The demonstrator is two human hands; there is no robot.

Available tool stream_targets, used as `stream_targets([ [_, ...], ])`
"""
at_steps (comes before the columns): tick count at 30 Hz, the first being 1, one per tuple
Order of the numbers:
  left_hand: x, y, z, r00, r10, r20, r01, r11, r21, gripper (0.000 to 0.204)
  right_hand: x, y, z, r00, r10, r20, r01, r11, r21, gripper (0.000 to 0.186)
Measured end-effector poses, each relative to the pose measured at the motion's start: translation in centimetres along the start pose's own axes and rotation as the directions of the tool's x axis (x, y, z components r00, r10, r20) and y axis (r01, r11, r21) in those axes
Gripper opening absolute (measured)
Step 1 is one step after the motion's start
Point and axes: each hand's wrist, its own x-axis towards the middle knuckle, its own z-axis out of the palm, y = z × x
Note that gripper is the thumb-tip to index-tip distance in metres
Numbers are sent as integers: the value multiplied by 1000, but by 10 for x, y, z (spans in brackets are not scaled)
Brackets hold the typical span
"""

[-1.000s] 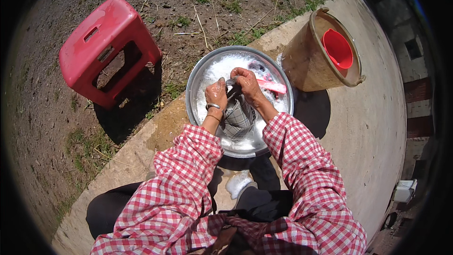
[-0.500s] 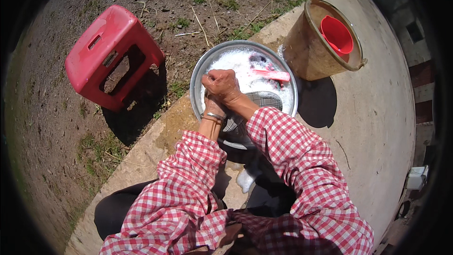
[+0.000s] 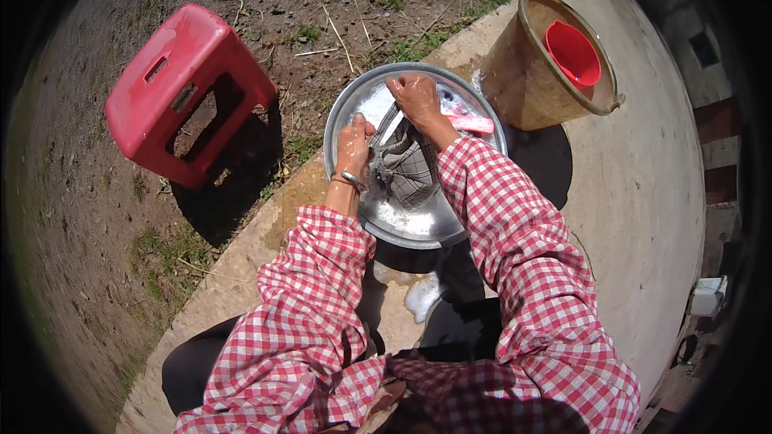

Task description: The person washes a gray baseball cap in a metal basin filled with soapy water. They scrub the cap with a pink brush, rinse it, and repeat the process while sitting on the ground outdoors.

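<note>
A round metal basin (image 3: 402,239) with white suds stands in front of me on the concrete. In it is a wet grey plaid cloth item (image 3: 410,177), stretched up between my two hands. My left hand (image 3: 352,149), with a metal bangle at the wrist, is closed on its left edge. Higher up and to the right, my right hand (image 3: 416,99) is closed on its far end, where a pale strip shows. The lower part of the cloth hangs bunched on the basin floor. Beside my right wrist lies a pink brush-like thing (image 3: 470,124), partly hidden by it.
A red plastic stool (image 3: 173,64) stands on the dirt to the left. At the far right a tan bucket (image 3: 515,84) holds a red scoop or bowl (image 3: 572,52). Spilled foam (image 3: 422,297) lies on the concrete slab (image 3: 635,217) near my knees.
My hands, which were pressed together over the basin's left side, have moved apart, the right one going right and farther away. The plaid cloth is now lifted and stretched between them.
</note>
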Motion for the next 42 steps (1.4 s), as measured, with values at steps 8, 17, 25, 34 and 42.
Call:
stream_targets([
  [8,28,-76,-7,954,-283,97,33,422,906,40,-58,26,25,726,-214,654,535,773,-341,53],
  [17,2,-47,-6,926,-313,-213,346,927,142,34,-61,15,37,653,-200,730,366,928,-73,24],
  [25,-19,13,-3,953,-130,275,230,899,-373,34,-4,-13,-80,819,-306,485,-307,482,821,16],
  [34,-6,37,6,961,241,-137,-234,970,66,23,-20,18,-85,623,-282,730,-548,508,664,21],
  [42,-32,22,25,997,-74,0,52,702,710,44,-28,12,-98,684,-357,636,-496,411,765,23],
])
